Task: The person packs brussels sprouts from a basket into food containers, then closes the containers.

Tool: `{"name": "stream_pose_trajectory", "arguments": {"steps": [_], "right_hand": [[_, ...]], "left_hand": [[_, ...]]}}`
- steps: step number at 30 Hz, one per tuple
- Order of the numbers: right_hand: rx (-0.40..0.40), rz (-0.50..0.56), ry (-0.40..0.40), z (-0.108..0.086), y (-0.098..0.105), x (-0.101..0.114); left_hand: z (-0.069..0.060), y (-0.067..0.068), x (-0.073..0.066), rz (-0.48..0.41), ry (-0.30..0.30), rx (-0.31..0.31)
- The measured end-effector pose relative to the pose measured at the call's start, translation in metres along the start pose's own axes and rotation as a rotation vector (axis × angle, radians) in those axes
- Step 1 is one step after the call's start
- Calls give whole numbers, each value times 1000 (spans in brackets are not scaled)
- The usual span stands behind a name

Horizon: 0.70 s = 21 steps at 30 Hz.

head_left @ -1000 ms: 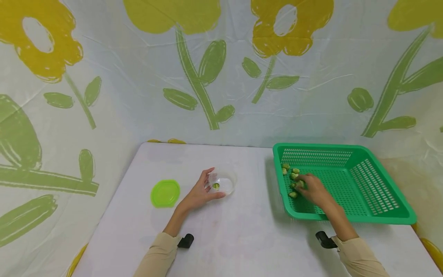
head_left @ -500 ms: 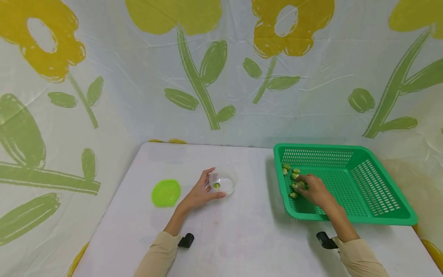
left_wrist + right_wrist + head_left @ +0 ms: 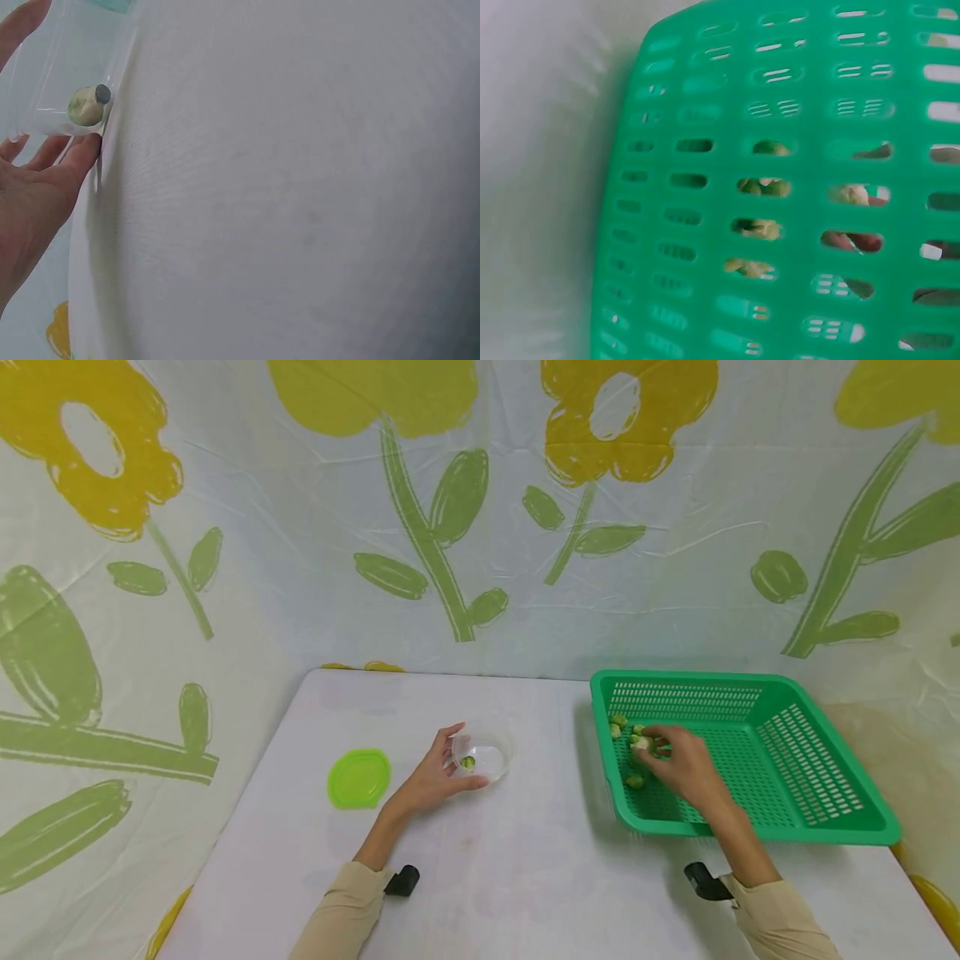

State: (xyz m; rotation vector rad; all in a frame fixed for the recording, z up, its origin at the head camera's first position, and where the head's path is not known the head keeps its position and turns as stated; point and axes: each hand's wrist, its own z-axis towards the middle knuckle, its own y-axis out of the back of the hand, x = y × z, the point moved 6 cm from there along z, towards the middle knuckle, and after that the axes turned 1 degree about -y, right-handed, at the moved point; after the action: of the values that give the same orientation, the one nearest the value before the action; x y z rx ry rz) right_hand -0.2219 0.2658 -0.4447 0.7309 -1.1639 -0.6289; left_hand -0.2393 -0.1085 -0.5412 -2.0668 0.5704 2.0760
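Observation:
In the head view my left hand (image 3: 438, 777) holds a clear plastic tub (image 3: 491, 752) on the table, thumb and fingers around its side. One Brussels sprout (image 3: 468, 762) lies at the bottom of the tub; the left wrist view shows the sprout's (image 3: 86, 106) cut stem end. My right hand (image 3: 686, 768) is inside the green basket (image 3: 750, 839), pinching a pale Brussels sprout (image 3: 642, 744) between thumb and fingers. Several more sprouts lie along the basket's left side, one of them a sprout (image 3: 634, 781) near the front. Through the slots in the right wrist view, my fingers are only partly visible.
A bright green lid (image 3: 359, 778) lies flat on the white table (image 3: 480, 877), left of my left hand. The basket's raised rim and slotted walls surround my right hand. A flower-printed cloth (image 3: 315, 527) hangs behind the table.
My right hand has raised slightly within the basket, with a sprout now showing at its fingertips. The left hand and tub have stayed in place.

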Motion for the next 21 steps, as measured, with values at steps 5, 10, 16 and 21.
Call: {"name": "stream_pose_trajectory", "arguments": {"steps": [5, 10, 16, 21], "right_hand": [[-79, 29, 22, 3, 5, 7], [-166, 64, 52, 4, 10, 17], [-213, 99, 56, 6, 14, 30], [-234, 158, 46, 10, 15, 42]], "left_hand": [[1, 0, 1, 8, 3, 2], [1, -1, 2, -1, -9, 11], [0, -1, 2, -6, 0, 6], [0, 0, 1, -6, 3, 2]]}}
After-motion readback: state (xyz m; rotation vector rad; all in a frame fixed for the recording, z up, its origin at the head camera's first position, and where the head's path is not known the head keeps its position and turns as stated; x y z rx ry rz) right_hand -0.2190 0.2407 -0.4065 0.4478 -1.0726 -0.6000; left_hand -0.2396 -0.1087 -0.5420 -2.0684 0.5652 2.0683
